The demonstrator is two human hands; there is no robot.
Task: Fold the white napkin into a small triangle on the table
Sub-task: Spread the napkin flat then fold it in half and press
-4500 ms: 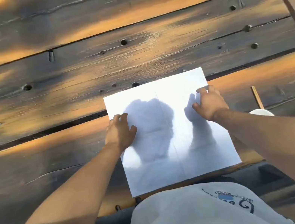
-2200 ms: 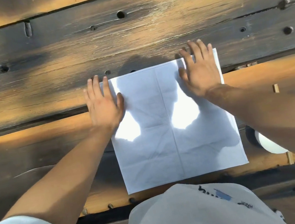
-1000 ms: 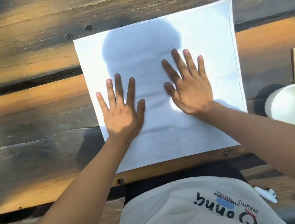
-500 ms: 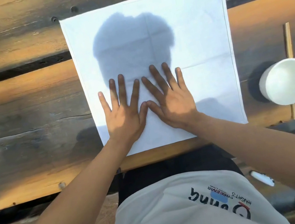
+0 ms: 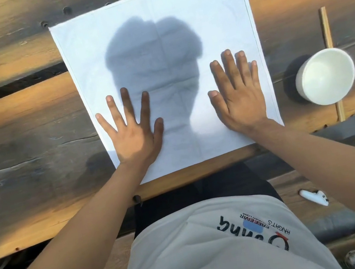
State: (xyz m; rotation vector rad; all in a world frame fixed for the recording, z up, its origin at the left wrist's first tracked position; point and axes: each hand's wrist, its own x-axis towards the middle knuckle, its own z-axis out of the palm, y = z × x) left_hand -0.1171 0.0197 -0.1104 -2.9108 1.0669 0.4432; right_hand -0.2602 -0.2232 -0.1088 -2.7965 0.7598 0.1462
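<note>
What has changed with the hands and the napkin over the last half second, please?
The left hand and right hand, touching thumb to thumb before, have slid apart toward the napkin's side edges, palms flat. The napkin stays unfolded; the white cup remains beside it.

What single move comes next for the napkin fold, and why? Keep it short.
Probably pinch a near corner with the right hand and carry it toward the far opposite corner. The white napkin lies flat as an unfolded square, and both hands, the left hand included, rest palm-down on its near half.
</note>
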